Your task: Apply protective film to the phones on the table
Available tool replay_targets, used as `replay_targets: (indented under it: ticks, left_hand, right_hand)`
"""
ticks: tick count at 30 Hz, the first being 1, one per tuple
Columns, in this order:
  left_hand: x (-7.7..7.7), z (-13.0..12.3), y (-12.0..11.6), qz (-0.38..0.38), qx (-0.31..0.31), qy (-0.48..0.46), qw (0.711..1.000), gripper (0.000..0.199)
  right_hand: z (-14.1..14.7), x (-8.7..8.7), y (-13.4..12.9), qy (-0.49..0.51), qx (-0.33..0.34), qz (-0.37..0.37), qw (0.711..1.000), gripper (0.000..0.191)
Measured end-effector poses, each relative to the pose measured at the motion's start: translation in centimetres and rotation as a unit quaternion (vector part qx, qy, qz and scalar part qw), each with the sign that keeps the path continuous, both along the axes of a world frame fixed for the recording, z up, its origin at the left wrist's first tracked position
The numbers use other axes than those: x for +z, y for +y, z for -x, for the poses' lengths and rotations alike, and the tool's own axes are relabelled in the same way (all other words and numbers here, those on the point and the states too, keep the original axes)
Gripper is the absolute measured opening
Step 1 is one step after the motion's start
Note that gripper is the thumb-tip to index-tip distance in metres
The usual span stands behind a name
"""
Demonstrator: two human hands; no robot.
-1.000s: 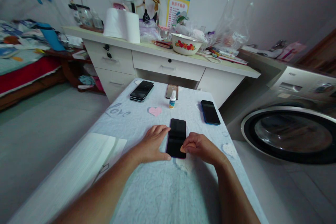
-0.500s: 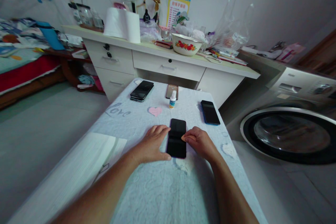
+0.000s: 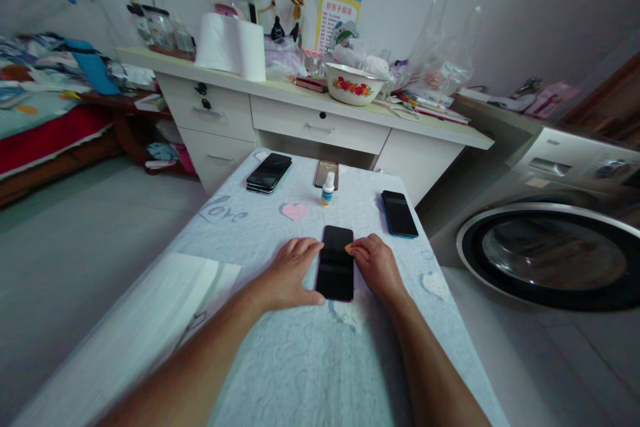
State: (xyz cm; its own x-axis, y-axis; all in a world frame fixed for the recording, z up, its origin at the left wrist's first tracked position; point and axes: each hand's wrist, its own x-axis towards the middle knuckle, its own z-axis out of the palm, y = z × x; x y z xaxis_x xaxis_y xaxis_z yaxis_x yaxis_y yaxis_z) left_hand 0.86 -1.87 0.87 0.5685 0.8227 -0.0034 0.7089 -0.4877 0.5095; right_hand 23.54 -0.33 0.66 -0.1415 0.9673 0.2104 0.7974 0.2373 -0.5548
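Black and glassy, the phone (image 3: 335,267) just below the frame's centre looks light, stiff, slick and breakable, best held by its side edges, where your open left hand (image 3: 287,275) rests while your right hand (image 3: 377,265) pinches a small orange piece (image 3: 349,249).

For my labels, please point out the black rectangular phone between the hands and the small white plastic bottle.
Black rectangular phone (image 3: 335,265): head view, middle of its screen.
Small white plastic bottle (image 3: 327,195): head view, blue label on its body.
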Motion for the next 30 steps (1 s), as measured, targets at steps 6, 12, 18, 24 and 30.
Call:
replay_targets:
  ticks: [6,12,18,24,30]
  left_hand:
    - [-0.1,0.0,0.1,-0.003,0.001,-0.004,1.000,0.087]
    - [-0.1,0.0,0.1,-0.001,0.000,-0.007,1.000,0.087]
    - [-0.3,0.1,0.1,-0.009,0.000,-0.009,1.000,0.087]
    - [-0.3,0.2,0.1,-0.009,-0.001,-0.012,1.000,0.087]
    - [-0.7,0.2,0.2,-0.018,-0.001,-0.013,1.000,0.089]
  right_hand:
    - [0.0,-0.7,0.4,0.009,-0.016,-0.024,1.000,0.016]
    - [0.2,-0.8,0.8,0.000,-0.037,-0.040,0.999,0.017]
    - [0.4,-0.5,1.6,-0.037,-0.037,-0.031,0.998,0.018]
    - [0.7,0.6,3.1,-0.106,-0.036,0.005,0.994,0.017]
    - [1.1,1.5,4.4,-0.141,-0.046,0.034,0.988,0.017]
